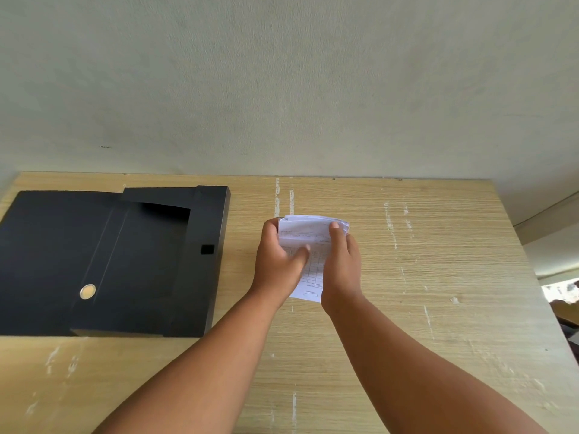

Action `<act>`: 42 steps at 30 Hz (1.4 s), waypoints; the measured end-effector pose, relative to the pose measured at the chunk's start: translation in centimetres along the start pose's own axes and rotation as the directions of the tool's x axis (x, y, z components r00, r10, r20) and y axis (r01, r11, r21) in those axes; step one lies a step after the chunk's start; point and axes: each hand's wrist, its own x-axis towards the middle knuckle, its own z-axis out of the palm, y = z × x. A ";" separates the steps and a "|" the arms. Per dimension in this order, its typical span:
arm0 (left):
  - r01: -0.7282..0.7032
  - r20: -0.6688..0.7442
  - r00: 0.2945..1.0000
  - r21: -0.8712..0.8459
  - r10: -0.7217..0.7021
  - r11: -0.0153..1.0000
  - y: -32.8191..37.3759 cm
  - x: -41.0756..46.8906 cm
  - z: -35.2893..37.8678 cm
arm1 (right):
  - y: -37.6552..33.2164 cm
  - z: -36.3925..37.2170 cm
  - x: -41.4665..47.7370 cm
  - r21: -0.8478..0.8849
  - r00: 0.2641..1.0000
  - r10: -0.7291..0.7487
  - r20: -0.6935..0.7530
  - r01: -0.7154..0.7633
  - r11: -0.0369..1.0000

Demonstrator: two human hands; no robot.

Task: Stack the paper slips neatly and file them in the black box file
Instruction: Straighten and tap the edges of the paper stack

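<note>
Just right of the open black box file (125, 261) on the worktop (438, 277), both hands, left (279, 261) and right (341, 264), gripped the paper slips (308, 236), whose fanned top edges seemingly needed tapping square before filing.

Two bare forearms, sleeveless, left hand (279, 261), right hand (341, 264)

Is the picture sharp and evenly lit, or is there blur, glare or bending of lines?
Head view: soft, even light, no strong glare; the print on the slips is too blurred to read; the table edges splay outward, a wide-angle effect; the box file interior is dark.
</note>
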 end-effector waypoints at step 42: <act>0.013 -0.041 0.999 0.131 -0.008 0.991 -0.8 1.0 -3.7 | -1.8 -7.2 3.0 -0.569 0.902 -0.323 0.287 0.432 0.700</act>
